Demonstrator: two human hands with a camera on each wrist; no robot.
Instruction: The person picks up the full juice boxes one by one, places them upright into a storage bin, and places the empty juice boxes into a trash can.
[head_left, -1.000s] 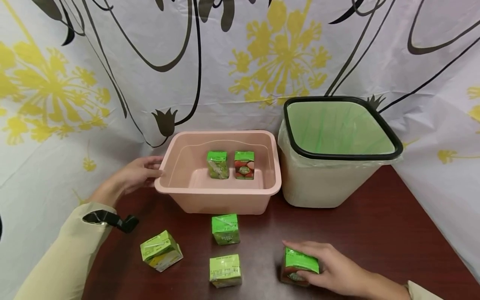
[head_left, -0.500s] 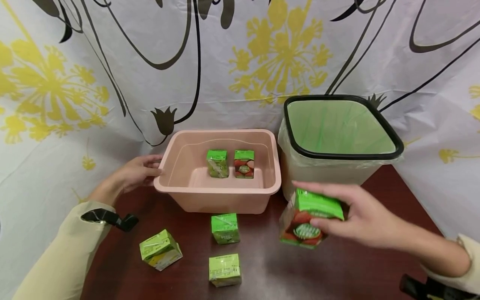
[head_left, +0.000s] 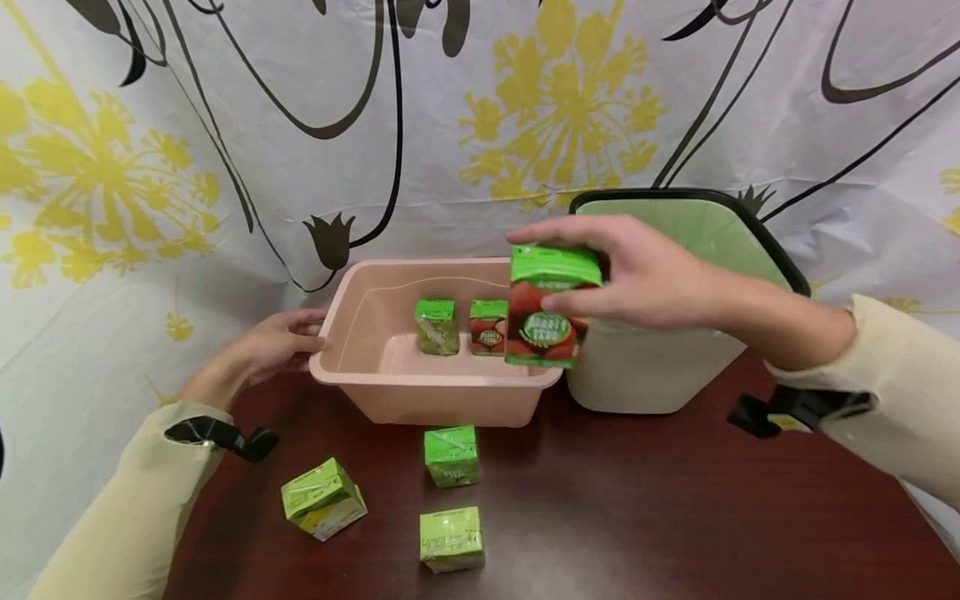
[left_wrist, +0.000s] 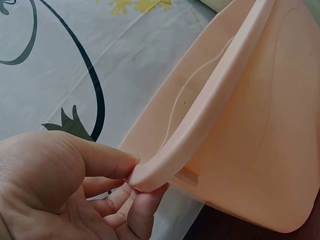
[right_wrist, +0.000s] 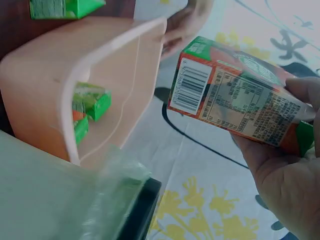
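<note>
The dark wooden desk [head_left: 675, 500] carries a pink tub [head_left: 420, 396], a lined waste bin [head_left: 645, 375] and three green juice cartons [head_left: 451, 457].

A lined waste bin [head_left: 645, 375] stands right; three green cartons [head_left: 451, 456] lie on the dark table [head_left: 675, 517].

Our left hand [head_left: 273, 346] reaches forward with fingers curled in a pinch, while our raised right hand [head_left: 637, 271] grips, arm extended.

staged tabletop setup: floral sheet backdrop [head_left: 225, 125] draped behind a dark table [head_left: 637, 500]
</note>
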